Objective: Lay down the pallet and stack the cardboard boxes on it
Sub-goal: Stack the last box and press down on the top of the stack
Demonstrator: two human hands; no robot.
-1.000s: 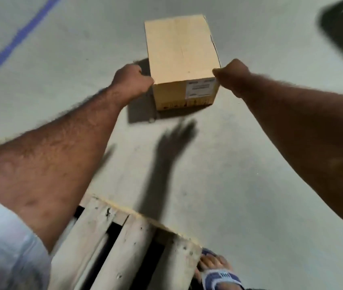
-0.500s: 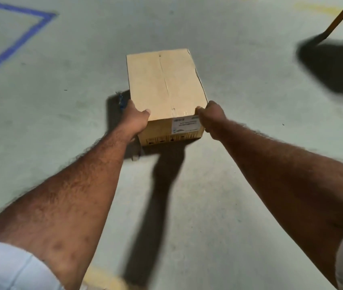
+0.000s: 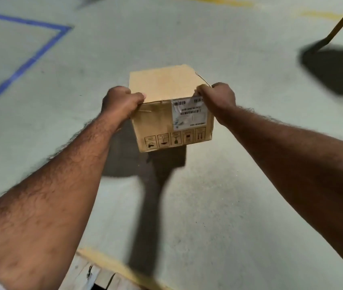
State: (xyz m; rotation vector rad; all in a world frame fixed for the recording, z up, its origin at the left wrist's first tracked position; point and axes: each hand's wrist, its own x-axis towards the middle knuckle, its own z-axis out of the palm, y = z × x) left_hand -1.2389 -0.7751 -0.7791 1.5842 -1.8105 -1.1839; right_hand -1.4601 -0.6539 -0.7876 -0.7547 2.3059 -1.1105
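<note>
Head view: left hand (image 3: 120, 101), right hand (image 3: 218, 96) clamp cardboard box (image 3: 166, 86) top corners; pallet (image 3: 95, 273) edge below.

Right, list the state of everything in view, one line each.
Box: closed, labelled, tilted, held by both hands.
Left hand: grip shut on box's left top edge.
Right hand: grip shut on box's right top edge.
Pallet: flat on floor, only a corner shows.

Grey concrete floor (image 3: 218, 195) with blue tape lines (image 3: 30, 59).
</note>
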